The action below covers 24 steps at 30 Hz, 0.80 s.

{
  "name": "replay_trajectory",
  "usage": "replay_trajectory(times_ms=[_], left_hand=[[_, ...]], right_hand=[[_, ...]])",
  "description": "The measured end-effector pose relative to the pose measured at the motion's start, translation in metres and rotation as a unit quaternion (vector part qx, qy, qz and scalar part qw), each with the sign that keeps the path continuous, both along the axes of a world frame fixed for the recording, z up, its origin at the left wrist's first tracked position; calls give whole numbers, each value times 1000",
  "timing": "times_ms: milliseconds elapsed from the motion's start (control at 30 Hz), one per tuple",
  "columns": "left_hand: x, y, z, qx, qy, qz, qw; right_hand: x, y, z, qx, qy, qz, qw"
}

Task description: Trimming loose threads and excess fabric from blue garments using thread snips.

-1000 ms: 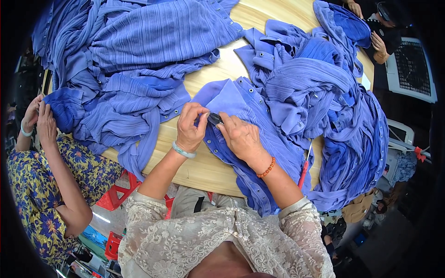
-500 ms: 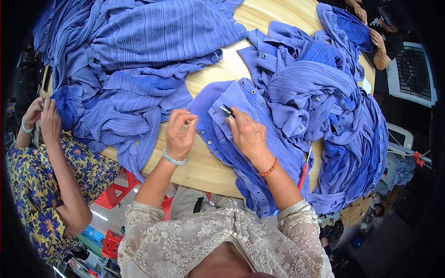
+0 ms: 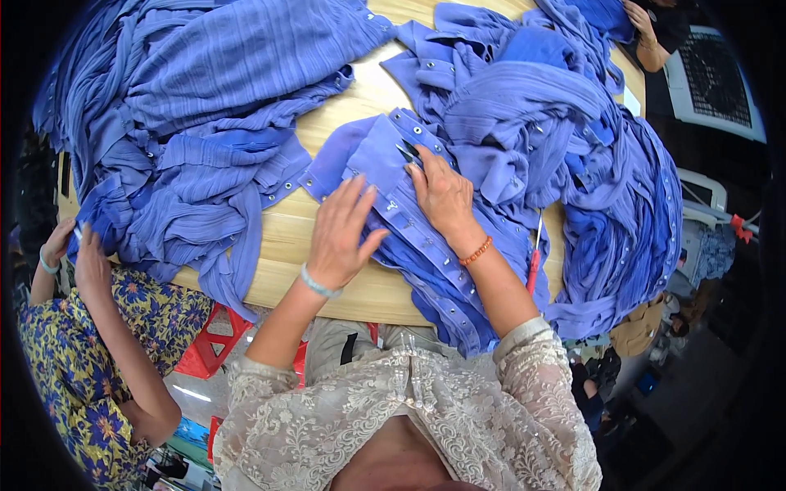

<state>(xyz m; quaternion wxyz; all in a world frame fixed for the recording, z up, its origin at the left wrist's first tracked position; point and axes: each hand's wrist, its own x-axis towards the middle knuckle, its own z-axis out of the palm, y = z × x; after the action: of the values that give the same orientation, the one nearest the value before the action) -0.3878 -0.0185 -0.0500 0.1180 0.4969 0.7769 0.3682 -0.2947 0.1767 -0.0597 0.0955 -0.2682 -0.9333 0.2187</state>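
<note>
A blue-violet garment [image 3: 377,151] with a collar and a placket dotted with metal snaps lies in front of me on the wooden table. My left hand [image 3: 337,237] is open, its fingers stretched out at the collar's near edge. My right hand [image 3: 444,196] rests on the placket beside the collar, closed around small dark thread snips [image 3: 406,152]. The tips of the snips point up and left over the collar. My palm hides most of their body.
Heaped blue garments [image 3: 524,106] lie at the right, with another pile [image 3: 237,74] at the left. A red-handled thin tool [image 3: 534,270] lies by my right forearm. At the left, a co-worker's hands [image 3: 92,266] handle blue cloth; another person's hand [image 3: 643,23] shows at the far right.
My left hand has gone from a pinch to open fingers and moved slightly right and down to the garment. My right hand still holds the snips. The placket lies turned differently, showing more snaps.
</note>
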Motion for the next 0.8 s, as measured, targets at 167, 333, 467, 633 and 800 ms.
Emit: replay_trajectory(times_ms=[167,333,467,633,800], left_hand=[[-13,18,-35,-71,56,-86,992],[-32,10,-51,-102,89,-82,987],[-30,9,-42,-155,124,-51,979],[4,16,0,-66,100,-89,989],[65,17,29,-31,76,-225,971]], right_hand=[[5,8,0,-14,28,9,999],[49,18,20,1,18,-7,1000],[105,11,45,-18,13,-37,999],[185,-9,61,-35,14,-109,993],[227,-25,68,-58,-6,-138,989]])
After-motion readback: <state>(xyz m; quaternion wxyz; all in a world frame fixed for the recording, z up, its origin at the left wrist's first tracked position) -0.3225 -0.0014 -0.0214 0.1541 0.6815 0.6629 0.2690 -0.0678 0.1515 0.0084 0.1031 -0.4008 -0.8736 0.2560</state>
